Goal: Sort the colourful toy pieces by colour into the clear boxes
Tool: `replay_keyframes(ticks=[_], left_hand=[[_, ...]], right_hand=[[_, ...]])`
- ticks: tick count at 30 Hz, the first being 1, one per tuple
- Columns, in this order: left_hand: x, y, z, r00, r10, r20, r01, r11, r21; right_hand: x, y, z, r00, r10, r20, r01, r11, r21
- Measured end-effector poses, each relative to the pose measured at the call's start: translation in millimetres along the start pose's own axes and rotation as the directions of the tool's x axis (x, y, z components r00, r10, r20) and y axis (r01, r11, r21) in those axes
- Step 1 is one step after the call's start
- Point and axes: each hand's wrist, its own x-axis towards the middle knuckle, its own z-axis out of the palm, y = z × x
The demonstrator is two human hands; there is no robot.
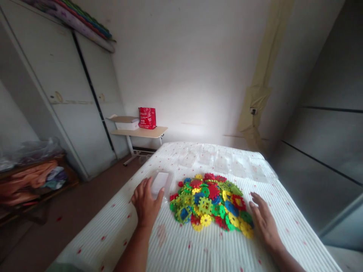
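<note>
My left hand (pixel 146 202) spans the near end of a clear plastic box (pixel 170 180), fingers at its left side and thumb across its near right part. A white card-like piece (pixel 160 183) shows in the box. Right of it lies a heap of plastic building pieces (pixel 210 200) in red, yellow, green and blue. Some are notched discs, such as a yellow disc (pixel 205 220); others are square, like a light green square piece (pixel 205 205). Beside the heap's right edge, my right hand (pixel 263 219) is open with fingers extended, holding nothing.
The heap rests on a bed with a white ribbed cover (pixel 181 253) dotted red. Several flat transparent containers (pixel 224 160) lie along its far side. A small table (pixel 150 132) beyond carries a red bag (pixel 147 118) and a white box (pixel 126 124). Wardrobes (pixel 76 102) stand left.
</note>
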Motion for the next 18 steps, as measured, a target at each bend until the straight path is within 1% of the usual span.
replay_keyframes(ticks=[2, 4, 8, 11, 18], left_hand=[[-0.2, -2.4, 1.4, 0.996, -0.037, 0.087, 0.031, 0.997, 0.069], [-2.3, -0.8, 5.6, 0.984, -0.045, 0.170, 0.026, 0.993, 0.112], [-4.9, 1.7, 14.5, 0.948, -0.124, 0.292, 0.067, 0.978, 0.200], [-3.3, 0.9, 16.5, 0.925, -0.172, 0.339, 0.091, 0.966, 0.243], [0.3, -0.4, 15.3, 0.906, -0.188, 0.380, 0.085, 0.959, 0.270]], right_hand=[[0.7, 0.7, 1.0, 1.000, 0.019, 0.003, -0.019, 1.000, 0.025], [0.0, 0.2, 2.3, 1.000, 0.002, 0.018, -0.002, 1.000, 0.019], [-1.0, 0.9, 4.1, 0.999, -0.024, 0.026, 0.024, 1.000, -0.014], [-0.3, 4.7, 5.4, 0.999, -0.026, 0.034, 0.027, 0.999, -0.042], [1.1, 11.1, 8.2, 0.997, -0.070, 0.031, 0.073, 0.993, -0.090]])
